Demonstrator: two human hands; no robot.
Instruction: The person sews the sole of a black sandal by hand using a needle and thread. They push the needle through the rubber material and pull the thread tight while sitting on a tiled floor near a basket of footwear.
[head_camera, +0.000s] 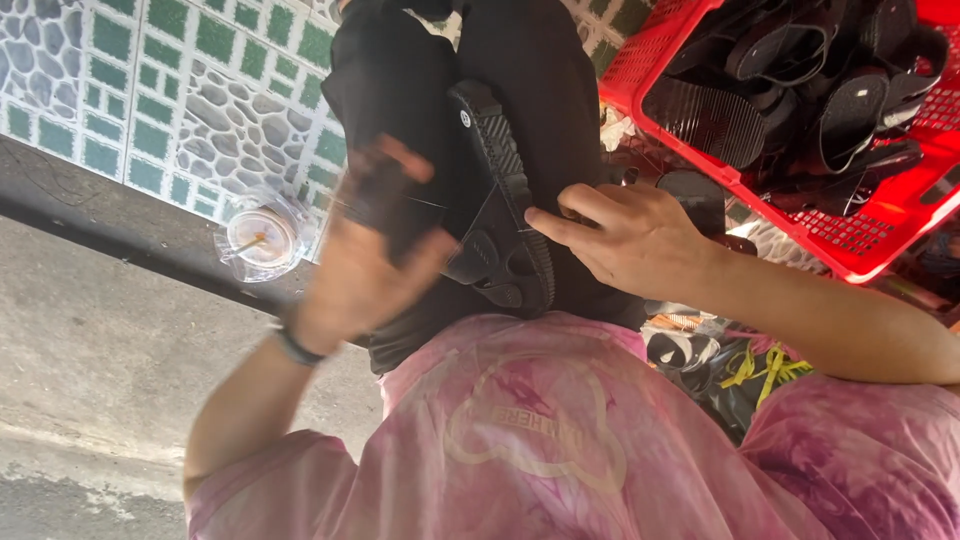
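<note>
A black sandal (505, 215) lies sole-up on my lap, across my black trousers (400, 80). My right hand (625, 238) comes in from the right, and its fingertips grip the sandal's ridged edge near the heel. My left hand (365, 255), with a dark band on its wrist, is raised just left of the sandal and blurred by motion. A dark shape shows between its thumb and fingers. I cannot tell whether that is a strap it holds or the trousers behind it. My pink shirt (540, 430) fills the bottom of the view.
A red plastic crate (880, 235) at the top right holds several black sandals. A bagged plastic drink cup (262, 236) with a straw stands on the green and pebble-patterned tiles (150, 90). A dark kerb and grey concrete lie to the left. Scraps and yellow straps (760, 365) lie under my right arm.
</note>
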